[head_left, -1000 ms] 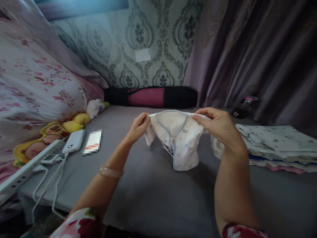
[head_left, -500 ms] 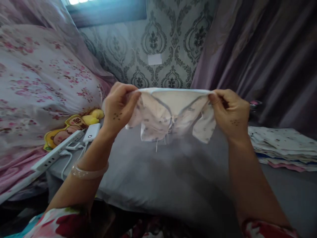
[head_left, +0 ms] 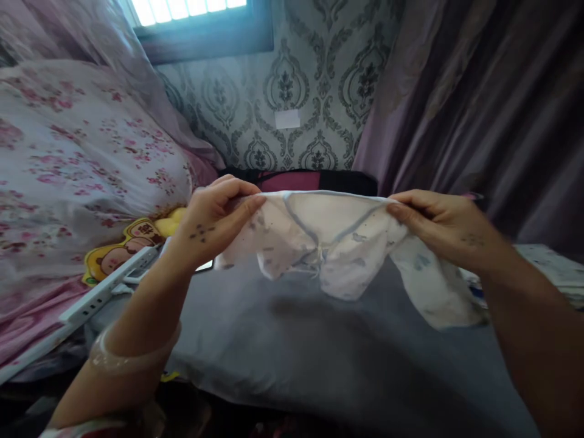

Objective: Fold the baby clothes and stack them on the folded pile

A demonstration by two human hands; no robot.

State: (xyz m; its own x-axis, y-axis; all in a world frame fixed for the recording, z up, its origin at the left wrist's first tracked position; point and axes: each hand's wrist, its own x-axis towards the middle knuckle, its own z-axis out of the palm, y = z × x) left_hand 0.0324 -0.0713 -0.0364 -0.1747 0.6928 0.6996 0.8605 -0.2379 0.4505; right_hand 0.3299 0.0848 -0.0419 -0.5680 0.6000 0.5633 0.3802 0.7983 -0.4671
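Observation:
A small white baby shirt (head_left: 351, 261) with grey trim, faint printed motifs and ties at the front hangs stretched between my two hands. My left hand (head_left: 214, 216) pinches its top edge on the left, thumb against fingers. On the other side, my right hand (head_left: 442, 225) pinches the same edge near the shoulder. One sleeve droops below my right hand, and the lower part of the shirt hangs just over the grey sheet (head_left: 292, 347); whether it touches is unclear.
A white power strip (head_left: 107, 286) and a yellow cartoon cushion (head_left: 116, 252) lie at left beside a floral cloth (head_left: 91, 146). Folded clothes (head_left: 552, 267) are stacked at right, partly behind my forearm. Purple curtains (head_left: 438, 97) flank the patterned wall (head_left: 314, 79).
Both hands have come lower in view with the shirt, and my right hand has shifted a little to the right. The shirt's sleeve now hangs spread out at the right.

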